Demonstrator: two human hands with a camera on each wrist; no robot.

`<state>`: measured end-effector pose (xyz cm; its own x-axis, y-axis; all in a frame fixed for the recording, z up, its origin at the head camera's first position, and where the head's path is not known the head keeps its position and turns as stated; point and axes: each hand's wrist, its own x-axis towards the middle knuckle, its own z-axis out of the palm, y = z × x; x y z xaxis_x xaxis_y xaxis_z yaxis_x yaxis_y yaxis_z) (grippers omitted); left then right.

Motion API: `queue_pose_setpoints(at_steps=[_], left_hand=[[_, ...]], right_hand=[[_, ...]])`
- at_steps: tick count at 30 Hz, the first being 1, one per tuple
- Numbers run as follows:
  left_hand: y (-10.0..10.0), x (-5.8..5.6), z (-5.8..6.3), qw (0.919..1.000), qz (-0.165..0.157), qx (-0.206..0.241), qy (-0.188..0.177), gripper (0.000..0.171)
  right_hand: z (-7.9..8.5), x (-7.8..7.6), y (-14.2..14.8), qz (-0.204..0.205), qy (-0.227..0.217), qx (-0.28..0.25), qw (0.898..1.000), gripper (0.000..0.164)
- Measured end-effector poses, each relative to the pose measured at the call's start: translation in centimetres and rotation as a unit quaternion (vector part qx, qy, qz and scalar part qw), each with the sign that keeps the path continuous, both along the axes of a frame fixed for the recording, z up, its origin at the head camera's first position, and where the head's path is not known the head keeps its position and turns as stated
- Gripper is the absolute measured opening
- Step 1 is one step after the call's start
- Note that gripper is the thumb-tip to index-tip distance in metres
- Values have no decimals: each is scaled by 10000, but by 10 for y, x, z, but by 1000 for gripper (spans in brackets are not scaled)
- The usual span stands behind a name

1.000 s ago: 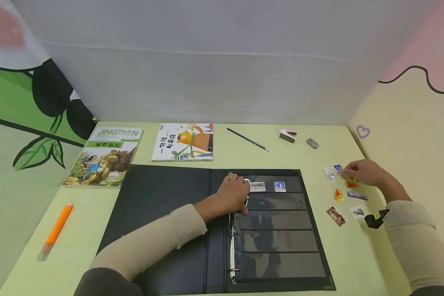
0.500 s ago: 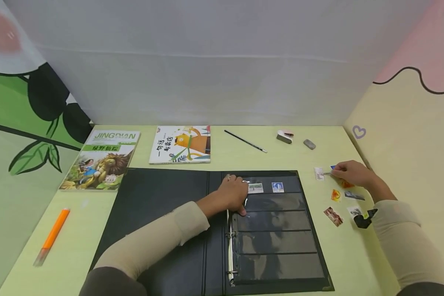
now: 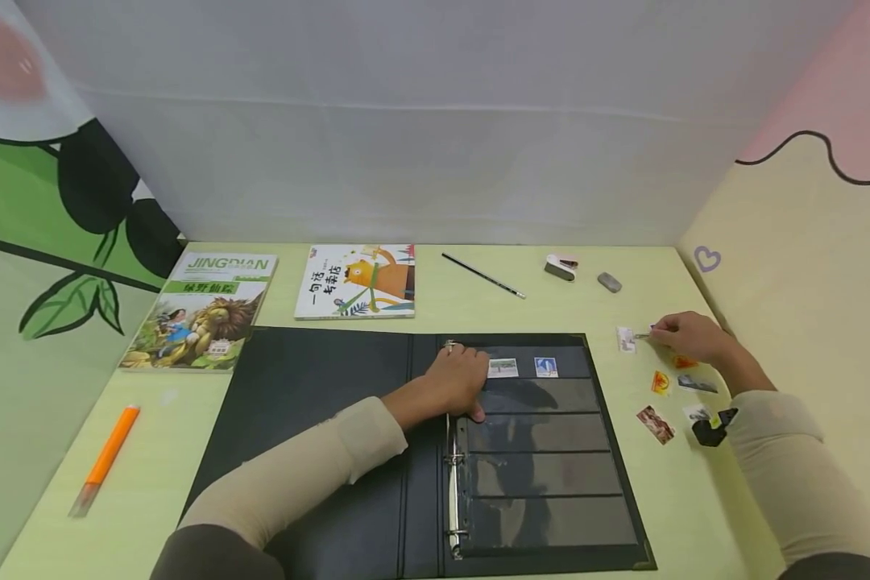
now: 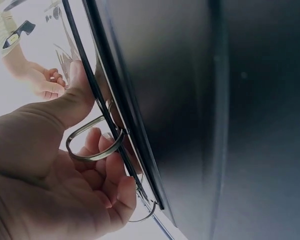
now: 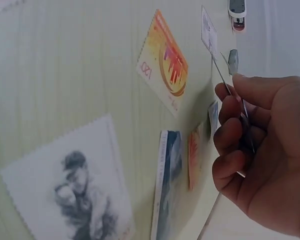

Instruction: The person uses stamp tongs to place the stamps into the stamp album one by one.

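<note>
Right hand pinches tweezers, tips at pale stamp near tabletop right edge; left hand grips album. Best slid under flat.

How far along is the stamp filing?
Done: two stamps sit in the album's top row. In hand: the right hand holds tweezers at a pale stamp; the left hand holds the album. Remaining, seemingly: loose stamps on the table; the lower four rows show none.
</note>
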<state>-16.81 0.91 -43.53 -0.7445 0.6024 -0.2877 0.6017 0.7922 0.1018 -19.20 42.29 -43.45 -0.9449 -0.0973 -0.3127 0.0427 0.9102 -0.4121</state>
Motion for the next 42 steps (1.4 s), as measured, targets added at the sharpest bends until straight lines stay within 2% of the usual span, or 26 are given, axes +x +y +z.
queue_pose_setpoints(at_steps=[8, 16, 22, 27, 33, 36, 42], left_hand=[[-6, 1, -3, 9997, -127, 204, 23, 62], [-7, 1, -4, 9994, -191, 299, 33, 57], [-9, 2, -5, 9991, -220, 367, 69, 58], [-9, 4, -7, 9981, -331, 490, 150, 58], [-14, 7, -5, 9971, -390, 615, 213, 56], [-14, 8, -5, 9971, -395, 592, 266, 56], [-14, 7, -7, 9970, -415, 532, 372, 56]], right_hand=[[-9, -5, -8, 109, 118, -108, 9998, 33], [8, -9, -19, 277, 389, -222, 9986, 33], [14, -12, -55, 585, 532, -525, 9955, 28], [13, -14, -94, 1025, 639, -719, 9901, 18], [6, -18, -143, 1946, 769, -823, 9744, 11], [2, -20, -162, 2412, 684, -733, 9653, 10], [2, -20, -187, 3166, 183, -663, 9461, 11]])
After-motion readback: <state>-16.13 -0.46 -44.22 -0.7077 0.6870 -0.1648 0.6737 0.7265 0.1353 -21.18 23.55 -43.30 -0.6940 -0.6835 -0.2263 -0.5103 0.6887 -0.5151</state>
